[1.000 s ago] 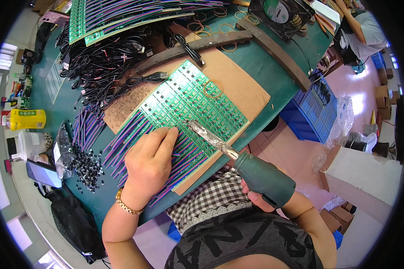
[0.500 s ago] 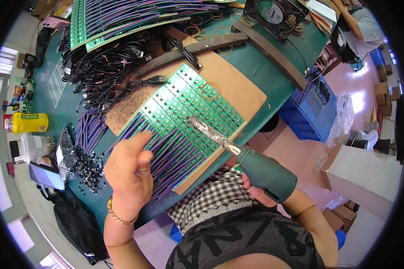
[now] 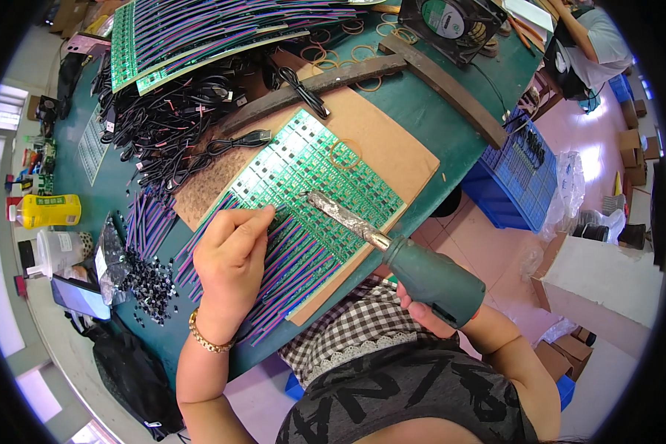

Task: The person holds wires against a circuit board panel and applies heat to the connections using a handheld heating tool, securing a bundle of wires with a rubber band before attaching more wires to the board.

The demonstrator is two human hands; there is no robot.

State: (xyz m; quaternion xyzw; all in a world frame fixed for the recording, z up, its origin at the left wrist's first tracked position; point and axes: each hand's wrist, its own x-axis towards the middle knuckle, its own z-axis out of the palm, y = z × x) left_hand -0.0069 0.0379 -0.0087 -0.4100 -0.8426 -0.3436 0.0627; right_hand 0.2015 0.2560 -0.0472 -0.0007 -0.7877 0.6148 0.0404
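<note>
A sheet of green circuit boards point(image 3: 322, 169) lies tilted on a brown board point(image 3: 396, 144). Rows of thin multicoloured ribbon wires point(image 3: 292, 259) spread from its middle toward my body. My left hand point(image 3: 233, 259) is over the left part of these wires, thumb and fingertips pinched together at the sheet; what sits between them is too small to make out. In my right hand point(image 3: 425, 311) is a soldering iron with a thick green handle point(image 3: 433, 281), gripped from below. Its stained metal barrel point(image 3: 344, 218) slants over the sheet, the tip close to the boards right of my left fingertips.
Black cables point(image 3: 177, 126) are heaped behind the sheet, beside stacked wired boards point(image 3: 222, 37). Dark curved bars point(image 3: 451, 96) and a fan point(image 3: 451, 26) stand at the back right. Small black parts point(image 3: 148, 285), a phone point(image 3: 81, 296) and a yellow bottle point(image 3: 48, 211) are at left.
My left hand has moved right and its fingers have closed into a pinch at the sheet. The soldering iron has shifted slightly left.
</note>
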